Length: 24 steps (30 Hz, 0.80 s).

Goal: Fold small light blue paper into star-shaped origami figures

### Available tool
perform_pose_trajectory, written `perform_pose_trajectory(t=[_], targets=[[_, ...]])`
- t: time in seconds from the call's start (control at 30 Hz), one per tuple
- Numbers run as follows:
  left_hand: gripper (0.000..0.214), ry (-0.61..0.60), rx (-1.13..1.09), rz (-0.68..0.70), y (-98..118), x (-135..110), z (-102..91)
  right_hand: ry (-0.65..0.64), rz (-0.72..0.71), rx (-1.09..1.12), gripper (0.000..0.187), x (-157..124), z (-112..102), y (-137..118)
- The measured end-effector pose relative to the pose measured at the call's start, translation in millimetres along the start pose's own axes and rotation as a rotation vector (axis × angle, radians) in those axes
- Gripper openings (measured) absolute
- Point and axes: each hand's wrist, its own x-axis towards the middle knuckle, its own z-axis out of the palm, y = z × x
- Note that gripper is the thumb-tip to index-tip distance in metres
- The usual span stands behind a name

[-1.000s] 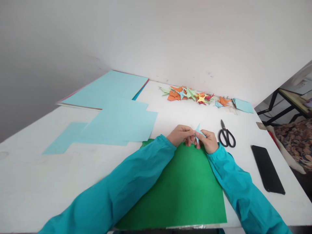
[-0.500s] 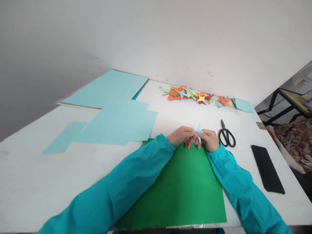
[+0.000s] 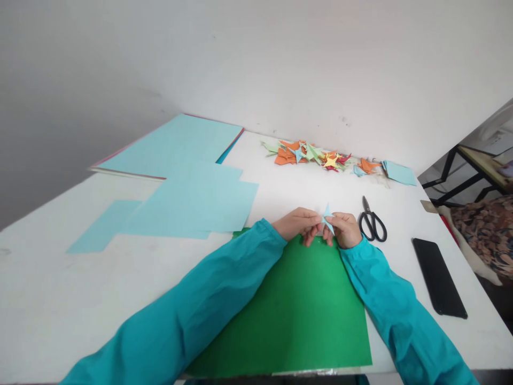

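A small light-blue folded paper figure (image 3: 327,210) with pointed tips is held between my two hands. My left hand (image 3: 298,224) pinches its left side between thumb and fingers. On its right side, my right hand (image 3: 345,229) grips it the same way, with the thumb lying over the paper. Both hands are above the far edge of a green mat (image 3: 304,310). The fingers cover part of the figure, so its full shape does not show.
Light-blue sheets (image 3: 192,203) overlap on the left of the white table (image 3: 72,310). Several colourful folded paper figures (image 3: 298,153) lie along the wall, beside small blue squares (image 3: 399,172). Black scissors (image 3: 372,222) and a black phone-like slab (image 3: 440,278) are at the right.
My hands stay in nearly the same place with the folded figure between them. The fingers have shifted very slightly, and the view has moved a little.
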Motion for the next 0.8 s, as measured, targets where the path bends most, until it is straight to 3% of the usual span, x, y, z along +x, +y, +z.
perform_pose_trajectory(t=[0.17, 0.47, 0.8], targets=[[0.030, 0.026, -0.087, 0.001, 0.2, 0.0, 0.3, 0.042, -0.041, 0.034, 0.025, 0.9, 0.4, 2.3], [0.028, 0.329, -0.166, 0.087, -0.5, 1.0, 3.6, 0.135, -0.110, 0.050, 0.027, 0.9, 3.7, 2.0], [0.029, 0.406, -0.292, 0.170, 1.4, 1.3, 6.1, 0.128, -0.084, 0.018, 0.030, 0.5, 4.7, 1.3]])
